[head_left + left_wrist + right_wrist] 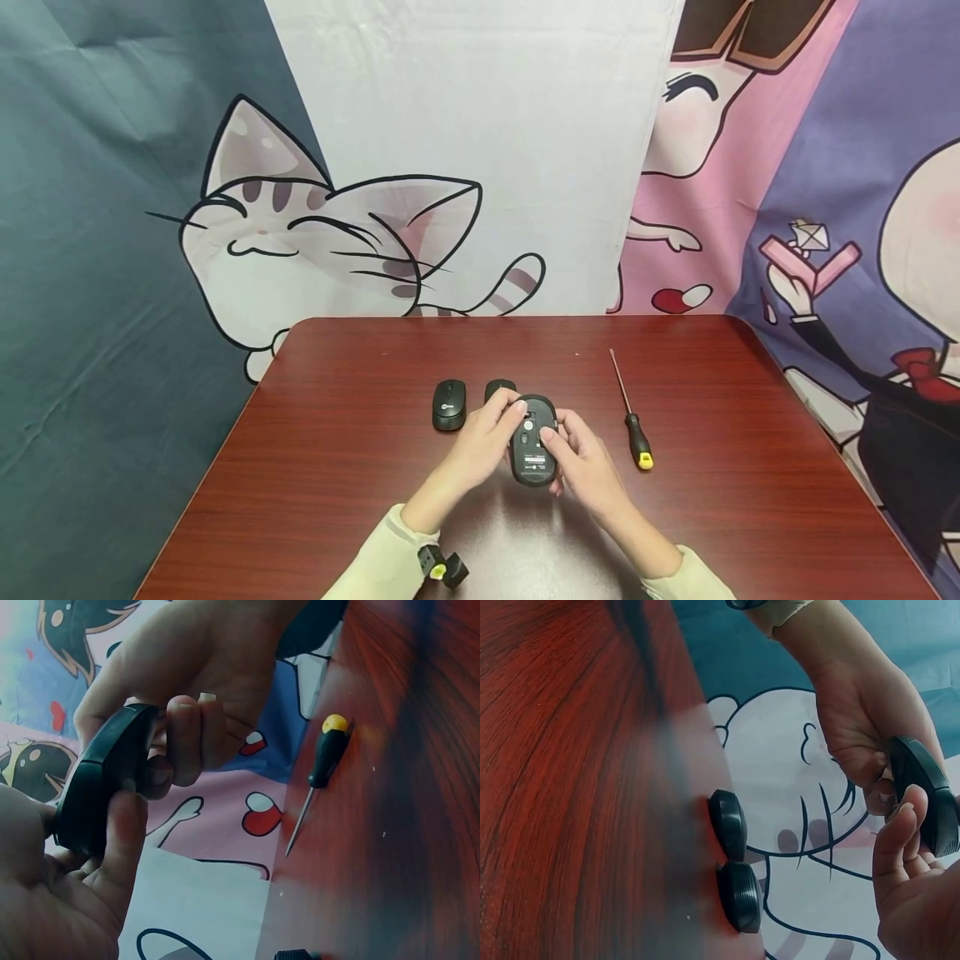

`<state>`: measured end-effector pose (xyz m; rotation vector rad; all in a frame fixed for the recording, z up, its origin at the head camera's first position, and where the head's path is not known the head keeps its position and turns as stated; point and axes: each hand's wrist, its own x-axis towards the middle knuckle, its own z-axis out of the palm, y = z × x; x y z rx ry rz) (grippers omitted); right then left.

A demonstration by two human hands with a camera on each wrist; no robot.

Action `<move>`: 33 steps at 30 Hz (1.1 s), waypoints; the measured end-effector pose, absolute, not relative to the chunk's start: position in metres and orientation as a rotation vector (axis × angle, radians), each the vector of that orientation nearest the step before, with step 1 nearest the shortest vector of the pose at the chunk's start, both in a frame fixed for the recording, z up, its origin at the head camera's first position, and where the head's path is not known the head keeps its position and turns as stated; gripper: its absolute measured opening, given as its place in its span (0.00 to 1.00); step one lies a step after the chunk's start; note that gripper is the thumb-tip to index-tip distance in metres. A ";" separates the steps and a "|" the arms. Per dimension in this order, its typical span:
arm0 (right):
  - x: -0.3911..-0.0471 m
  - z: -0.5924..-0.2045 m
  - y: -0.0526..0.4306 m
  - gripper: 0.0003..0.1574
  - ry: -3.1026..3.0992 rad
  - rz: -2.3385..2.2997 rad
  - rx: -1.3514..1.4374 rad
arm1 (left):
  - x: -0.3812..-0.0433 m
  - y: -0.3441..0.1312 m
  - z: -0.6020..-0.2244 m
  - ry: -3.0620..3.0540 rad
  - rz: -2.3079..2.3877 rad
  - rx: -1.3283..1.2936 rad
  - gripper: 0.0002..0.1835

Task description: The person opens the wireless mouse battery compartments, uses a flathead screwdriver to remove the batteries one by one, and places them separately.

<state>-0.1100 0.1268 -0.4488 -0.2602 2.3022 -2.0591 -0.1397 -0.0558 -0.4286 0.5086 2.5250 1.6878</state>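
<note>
Both hands hold a black computer mouse (534,458) above the table, its underside with a label and switch turned up toward the head camera. My left hand (480,437) grips its left side, thumb near the upper end. On the other side, my right hand (588,467) holds the edge, with the thumb lying on the underside. The left wrist view shows the mouse (105,780) edge-on between the fingers of both hands. In the right wrist view, fingertips press against the mouse (922,795) from below and from the side.
Two more black mice stand on the table: one mouse (449,406) left of the hands, another mouse (498,387) partly hidden behind the left hand. To the right lies a screwdriver (637,442) with a black and yellow handle. A cartoon-printed cloth (480,100) hangs behind the table (300,483).
</note>
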 end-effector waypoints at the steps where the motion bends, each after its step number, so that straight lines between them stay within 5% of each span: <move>1: -0.110 -0.449 0.127 0.14 2.297 -2.062 -0.254 | -0.140 -0.056 -0.429 2.486 1.707 0.498 0.15; 10: -0.111 -0.448 0.127 0.16 2.275 -2.068 -0.187 | -0.136 -0.062 -0.433 2.190 1.824 0.546 0.25; 22: -0.117 -0.442 0.130 0.18 2.382 -2.012 -0.093 | -0.133 -0.062 -0.436 2.051 1.911 0.487 0.25; 33: -0.129 -0.439 0.136 0.11 2.608 -1.967 -0.204 | -0.132 -0.063 -0.442 2.073 1.885 0.512 0.25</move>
